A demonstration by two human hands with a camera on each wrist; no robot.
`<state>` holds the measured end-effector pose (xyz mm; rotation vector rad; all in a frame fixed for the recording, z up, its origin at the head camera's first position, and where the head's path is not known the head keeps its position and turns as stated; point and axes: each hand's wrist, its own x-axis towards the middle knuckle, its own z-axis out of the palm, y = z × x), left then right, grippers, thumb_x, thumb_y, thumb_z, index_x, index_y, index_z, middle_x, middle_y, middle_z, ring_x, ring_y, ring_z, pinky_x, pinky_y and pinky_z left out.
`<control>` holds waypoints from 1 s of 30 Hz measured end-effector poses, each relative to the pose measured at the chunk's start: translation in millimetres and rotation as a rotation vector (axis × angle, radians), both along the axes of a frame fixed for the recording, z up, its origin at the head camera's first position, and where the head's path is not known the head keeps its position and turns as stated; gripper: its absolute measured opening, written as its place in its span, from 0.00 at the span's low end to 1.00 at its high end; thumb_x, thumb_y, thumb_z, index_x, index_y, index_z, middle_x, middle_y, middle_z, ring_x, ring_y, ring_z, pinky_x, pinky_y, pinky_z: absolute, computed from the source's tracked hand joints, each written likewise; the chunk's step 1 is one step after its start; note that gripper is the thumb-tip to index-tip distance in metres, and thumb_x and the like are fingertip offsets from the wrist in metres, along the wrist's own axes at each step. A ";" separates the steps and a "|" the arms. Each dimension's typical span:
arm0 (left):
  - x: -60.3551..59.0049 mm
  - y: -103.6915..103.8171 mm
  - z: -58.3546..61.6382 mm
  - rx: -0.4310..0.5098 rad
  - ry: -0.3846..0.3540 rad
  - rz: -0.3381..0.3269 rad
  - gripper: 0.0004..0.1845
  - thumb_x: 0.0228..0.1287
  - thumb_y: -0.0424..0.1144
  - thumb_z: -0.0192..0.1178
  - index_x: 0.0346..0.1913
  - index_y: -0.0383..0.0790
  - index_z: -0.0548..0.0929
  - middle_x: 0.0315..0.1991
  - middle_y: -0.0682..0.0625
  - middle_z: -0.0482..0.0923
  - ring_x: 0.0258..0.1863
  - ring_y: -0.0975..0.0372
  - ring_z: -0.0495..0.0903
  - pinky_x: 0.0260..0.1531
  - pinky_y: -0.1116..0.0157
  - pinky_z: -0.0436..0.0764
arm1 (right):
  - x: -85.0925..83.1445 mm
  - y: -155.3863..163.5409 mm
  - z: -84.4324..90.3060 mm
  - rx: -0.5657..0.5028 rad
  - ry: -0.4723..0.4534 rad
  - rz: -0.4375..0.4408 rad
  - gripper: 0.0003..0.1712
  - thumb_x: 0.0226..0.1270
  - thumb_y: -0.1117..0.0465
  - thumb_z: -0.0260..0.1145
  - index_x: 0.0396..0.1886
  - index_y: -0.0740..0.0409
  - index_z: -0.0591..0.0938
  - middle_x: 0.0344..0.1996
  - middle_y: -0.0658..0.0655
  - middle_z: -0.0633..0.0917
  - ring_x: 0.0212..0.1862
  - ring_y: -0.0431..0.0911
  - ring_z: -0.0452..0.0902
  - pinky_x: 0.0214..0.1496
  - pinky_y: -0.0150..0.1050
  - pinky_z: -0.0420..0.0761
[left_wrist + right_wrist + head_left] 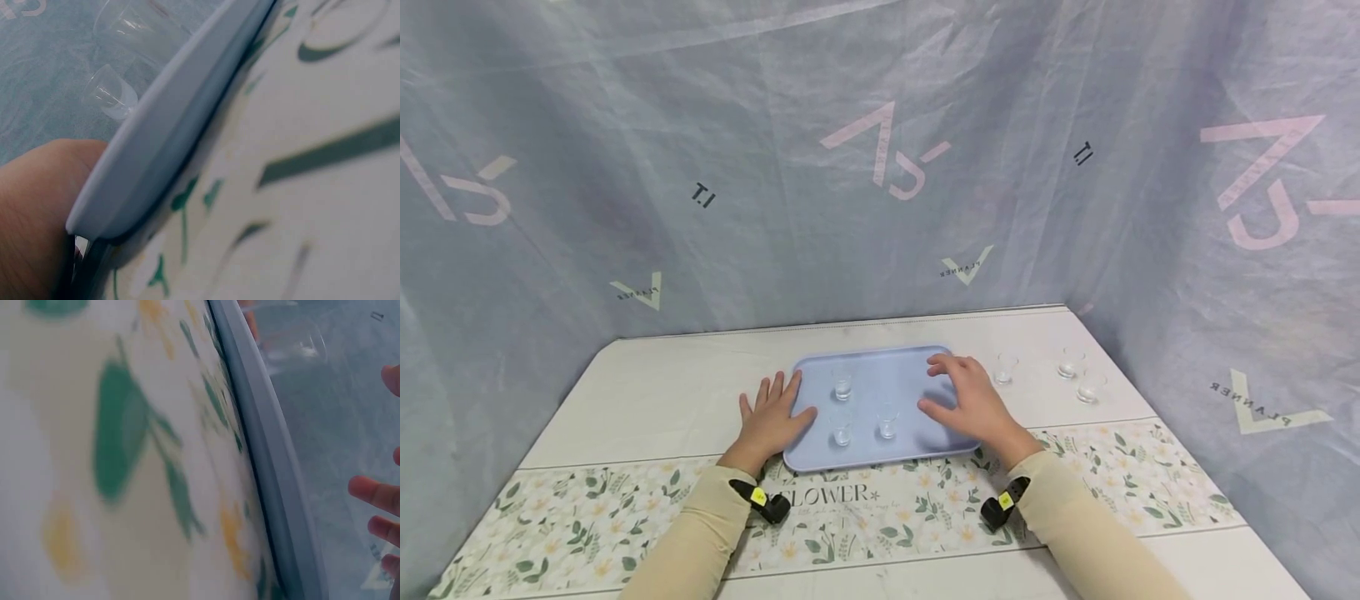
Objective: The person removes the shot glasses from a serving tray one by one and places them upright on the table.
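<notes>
A light blue rectangular tray point(883, 373) lies on the table with three small clear glasses on it: a back-left glass point(843, 387), a front-left glass point(841, 433) and a front-middle glass point(887, 427). My left hand point(769, 427) rests at the tray's left edge, fingers spread, thumb over the rim. Above the tray's right part is my right hand point(966, 400), its fingers apart and slightly bent, with nothing between them. In the left wrist view a glass point(112, 94) shows beyond the tray rim point(150, 131). Fingertips point(373, 490) appear past the rim in the right wrist view.
Right of the tray stand three more clear glasses: a nearer one point(1003, 370), a back one point(1070, 365) and a front-right one point(1088, 387). A white cloth with a floral band point(880, 533) covers the table. Grey-blue fabric point(790, 208) hangs behind and at both sides.
</notes>
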<state>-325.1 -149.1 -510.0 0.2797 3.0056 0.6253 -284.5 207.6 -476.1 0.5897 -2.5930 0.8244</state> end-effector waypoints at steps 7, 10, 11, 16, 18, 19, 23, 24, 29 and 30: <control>1.3 0.4 0.7 -0.007 0.006 0.002 0.44 0.73 0.59 0.51 0.82 0.45 0.48 0.81 0.35 0.40 0.79 0.38 0.34 0.69 0.32 0.28 | 0.7 -15.9 -5.8 -0.006 -0.011 0.065 0.42 0.60 0.44 0.74 0.69 0.53 0.70 0.52 0.52 0.86 0.60 0.55 0.72 0.65 0.57 0.69; 2.2 0.9 1.8 -0.003 0.011 0.000 0.44 0.72 0.58 0.52 0.82 0.44 0.49 0.81 0.35 0.41 0.79 0.37 0.35 0.68 0.31 0.29 | 1.2 -21.0 -8.6 -0.006 -0.021 0.094 0.42 0.61 0.43 0.73 0.69 0.55 0.70 0.49 0.52 0.87 0.63 0.56 0.71 0.73 0.61 0.60; 1.9 1.0 1.7 -0.006 0.007 0.001 0.44 0.73 0.59 0.52 0.82 0.44 0.49 0.81 0.35 0.41 0.79 0.38 0.35 0.69 0.31 0.29 | 1.6 -22.7 -9.2 -0.006 -0.026 0.103 0.42 0.61 0.43 0.73 0.69 0.56 0.70 0.48 0.51 0.87 0.64 0.57 0.71 0.74 0.62 0.56; 0.6 0.8 -0.2 -0.012 0.000 0.000 0.44 0.73 0.60 0.51 0.82 0.45 0.48 0.81 0.35 0.40 0.79 0.38 0.34 0.68 0.31 0.28 | 5.6 -30.5 -10.4 -0.015 -0.071 0.144 0.41 0.61 0.43 0.73 0.69 0.56 0.71 0.47 0.51 0.88 0.66 0.57 0.70 0.77 0.63 0.47; 0.4 0.5 -0.7 -0.012 -0.002 0.001 0.44 0.73 0.60 0.51 0.82 0.45 0.47 0.81 0.36 0.39 0.79 0.38 0.34 0.68 0.31 0.27 | 7.5 -33.5 -11.3 -0.020 -0.094 0.149 0.40 0.61 0.43 0.73 0.68 0.55 0.71 0.47 0.50 0.88 0.65 0.57 0.70 0.77 0.62 0.50; 0.1 0.1 -1.1 -0.012 -0.004 0.002 0.44 0.73 0.60 0.51 0.83 0.45 0.47 0.81 0.36 0.39 0.79 0.38 0.33 0.68 0.32 0.27 | 8.2 -34.9 -12.1 -0.016 -0.105 0.144 0.40 0.61 0.43 0.73 0.68 0.54 0.71 0.47 0.50 0.88 0.66 0.57 0.70 0.76 0.62 0.52; 0.4 0.0 -1.5 -0.003 -0.002 -0.002 0.44 0.73 0.59 0.51 0.82 0.44 0.47 0.81 0.35 0.39 0.79 0.37 0.33 0.68 0.31 0.26 | 10.2 -39.5 -16.1 -0.018 -0.146 0.133 0.41 0.61 0.40 0.73 0.68 0.51 0.71 0.47 0.47 0.87 0.66 0.56 0.69 0.77 0.59 0.52; 0.6 0.0 -1.5 -0.003 -0.002 -0.003 0.44 0.73 0.59 0.51 0.82 0.44 0.47 0.81 0.35 0.39 0.79 0.37 0.33 0.68 0.31 0.26 | 10.1 -40.4 -17.4 -0.019 -0.148 0.133 0.41 0.61 0.40 0.73 0.68 0.52 0.71 0.47 0.47 0.87 0.66 0.56 0.70 0.77 0.60 0.52; 0.2 0.3 -1.1 -0.002 -0.007 -0.001 0.44 0.73 0.59 0.51 0.82 0.45 0.47 0.81 0.35 0.38 0.79 0.37 0.33 0.68 0.32 0.25 | 9.1 -43.4 -22.4 -0.019 -0.153 0.139 0.39 0.61 0.43 0.73 0.67 0.52 0.72 0.46 0.49 0.87 0.63 0.59 0.72 0.78 0.61 0.49; 0.0 0.3 -0.9 -0.003 -0.008 0.000 0.44 0.73 0.59 0.51 0.83 0.45 0.47 0.81 0.36 0.38 0.79 0.38 0.33 0.68 0.32 0.25 | 9.0 -44.0 -23.0 -0.018 -0.151 0.141 0.38 0.61 0.44 0.74 0.67 0.52 0.72 0.46 0.50 0.87 0.63 0.59 0.73 0.77 0.62 0.49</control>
